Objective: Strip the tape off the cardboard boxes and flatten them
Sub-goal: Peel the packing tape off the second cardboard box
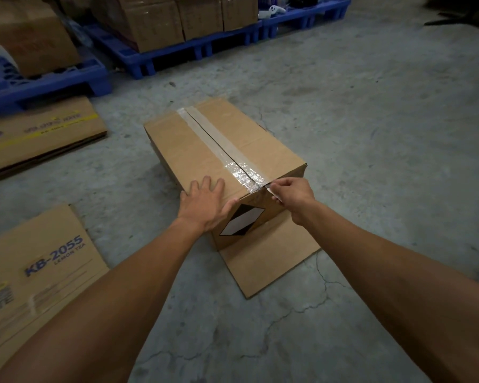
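- While two flattened boxes (39,136) already lie on the floor (371,134) at left, we count those done.
- Our left hand (205,201) presses open and flat on the standing box (221,150), holding nothing.
- Our right hand (292,193) pinches the tape (219,147) end at the near edge; the strip looks mostly stuck, so peeling and flattening remain.

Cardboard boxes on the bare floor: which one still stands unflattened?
The taped box under both hands; the KB-2055 box and the yellow-striped box lie flat.
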A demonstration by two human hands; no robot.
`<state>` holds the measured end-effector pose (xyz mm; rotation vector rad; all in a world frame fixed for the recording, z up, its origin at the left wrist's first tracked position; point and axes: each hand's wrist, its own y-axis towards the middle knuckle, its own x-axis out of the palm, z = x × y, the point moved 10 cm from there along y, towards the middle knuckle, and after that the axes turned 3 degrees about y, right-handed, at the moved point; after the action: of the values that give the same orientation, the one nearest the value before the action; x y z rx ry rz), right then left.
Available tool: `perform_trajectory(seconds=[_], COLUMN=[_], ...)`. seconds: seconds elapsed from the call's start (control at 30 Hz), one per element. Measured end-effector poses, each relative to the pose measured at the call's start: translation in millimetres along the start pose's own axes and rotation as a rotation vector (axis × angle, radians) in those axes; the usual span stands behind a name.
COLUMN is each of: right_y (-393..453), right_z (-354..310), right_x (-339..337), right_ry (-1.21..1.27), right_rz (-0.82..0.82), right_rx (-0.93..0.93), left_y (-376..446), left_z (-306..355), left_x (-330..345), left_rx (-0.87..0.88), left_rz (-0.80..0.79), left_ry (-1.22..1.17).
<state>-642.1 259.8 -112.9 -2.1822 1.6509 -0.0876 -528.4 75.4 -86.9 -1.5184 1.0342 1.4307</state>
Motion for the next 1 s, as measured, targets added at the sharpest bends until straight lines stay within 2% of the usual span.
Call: perform_trajectory(seconds=[0.07, 0.1, 0.2, 0.27, 0.4, 0.57, 0.77, 0.83, 0.93, 1.0], right_y=[-2.5, -4.2, -8.0, -8.7, -9.9, -9.1, -30.8, -31.1, -30.2, -31.9], right_z=[-3.0, 0.1, 16.0, 16.4, 10.9, -21.7, -36.9, -49.0, -62.0, -70.5], right_x=[1.9, 5.1, 13.1, 14.2, 12.6, -4.0, -9.3, -5.7, 15.6, 25.4], right_ry=[-0.105, -0.08, 0.216, 0.247, 0.2, -0.295, -0.395, -0.483, -0.718, -0.77], right_rz=[0.029, 0.024, -0.013, -0.039, -0.135, -0.042, -0.006, 0.03, -0.003, -0.007], right_rx=[-0.06, -0.049, 0.123, 0.172, 0.155, -0.276, -0.599, -0.658, -0.666, -0.676], left_y=[1.2, 1.6, 2.1, 2.3, 1.1, 6.1, 6.8, 6.3, 6.9, 7.3], left_z=[2.7, 3.4, 3.8, 3.0, 1.9, 3.1, 3.5, 4.4, 4.0, 4.6], left_x=[2.6, 2.7, 2.0, 2.1, 1.4, -0.6, 0.0, -0.2, -0.4, 0.6], left_rx=[-0.011, -0.017, -0.025, -0.021, -0.011, -0.012, 0.008, 0.014, 0.014, 0.018], left_rz=[-0.002, 0.001, 0.008, 0.004, 0.016, -0.003, 0.011, 0.024, 0.03, 0.031], left_ry=[-0.019, -0.026, -0.032, -0.039, -0.06, -0.004, 0.058, 0.054, 0.06, 0.073])
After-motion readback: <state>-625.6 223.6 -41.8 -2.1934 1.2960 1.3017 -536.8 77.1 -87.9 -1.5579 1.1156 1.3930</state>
